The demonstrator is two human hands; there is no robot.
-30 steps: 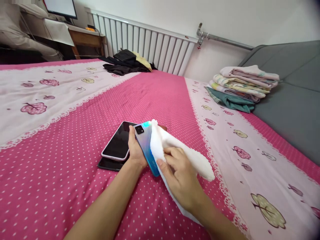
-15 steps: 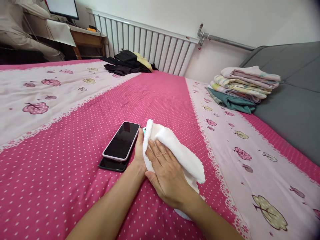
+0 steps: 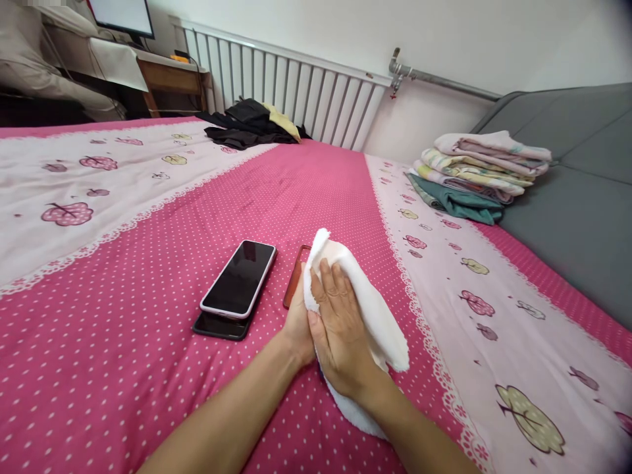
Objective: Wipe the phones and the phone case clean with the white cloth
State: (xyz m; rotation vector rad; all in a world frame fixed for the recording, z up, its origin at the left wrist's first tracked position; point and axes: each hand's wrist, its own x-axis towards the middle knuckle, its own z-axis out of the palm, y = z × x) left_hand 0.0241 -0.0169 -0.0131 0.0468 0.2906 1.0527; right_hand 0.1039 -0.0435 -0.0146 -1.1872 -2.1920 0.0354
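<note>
My right hand [image 3: 340,322] presses a white cloth [image 3: 380,316] with its fingers straight and close together. Against the cloth's other side is my left hand [image 3: 297,322], mostly covered, with its fingers curled behind; whatever it holds there is hidden. Just past my left hand, partly behind it, a reddish-brown phone case [image 3: 292,289] lies on the bed. To the left rests a smartphone [image 3: 239,280] in a pale case, screen up and dark. It lies on top of a black phone [image 3: 220,326], whose lower end sticks out.
The bed has a pink dotted bedspread [image 3: 316,187]. Dark clothes [image 3: 249,125] lie at the far edge before a white radiator [image 3: 286,76]. Folded fabrics [image 3: 474,174] are stacked by the grey headboard [image 3: 567,158]. A seated person [image 3: 34,72] is by a desk [image 3: 168,76].
Both hands and the cloth have shifted right, away from the stacked phones. The reddish-brown case now shows beside my left hand. A small cyan patch at the cloth's edge is no longer visible.
</note>
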